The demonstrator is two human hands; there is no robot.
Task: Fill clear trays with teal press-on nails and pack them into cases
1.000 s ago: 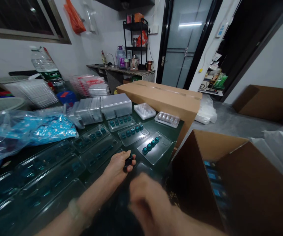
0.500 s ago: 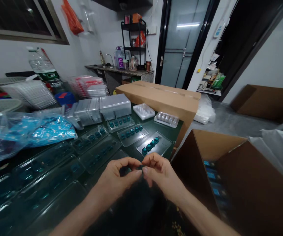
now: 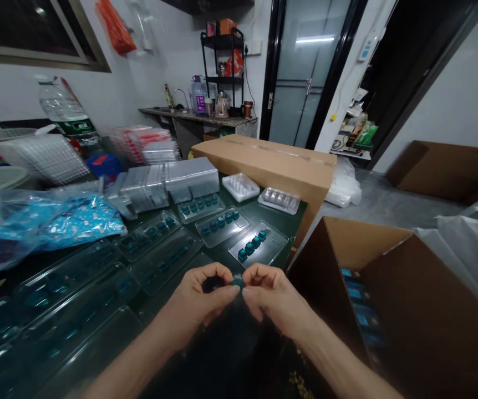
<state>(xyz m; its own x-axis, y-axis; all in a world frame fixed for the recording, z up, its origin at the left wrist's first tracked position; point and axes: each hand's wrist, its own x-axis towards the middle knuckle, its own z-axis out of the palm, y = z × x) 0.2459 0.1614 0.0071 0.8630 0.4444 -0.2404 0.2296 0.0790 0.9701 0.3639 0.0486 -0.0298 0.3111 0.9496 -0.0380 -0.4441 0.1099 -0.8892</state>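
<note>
While the left hand [image 3: 195,296] pinches a small teal piece [image 3: 238,281], the right hand [image 3: 278,296] curls its fingers beside it, grip unclear; light, even pressure should steady it above the table [image 3: 263,216], inward of its right edge.

Hands [image 3: 197,293], apart a second ago, now close together, a small teal piece [image 3: 238,281] showing between their fingertips.

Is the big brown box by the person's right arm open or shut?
Open: the brown box has no lid across its top, and blue-topped things show inside.
</note>
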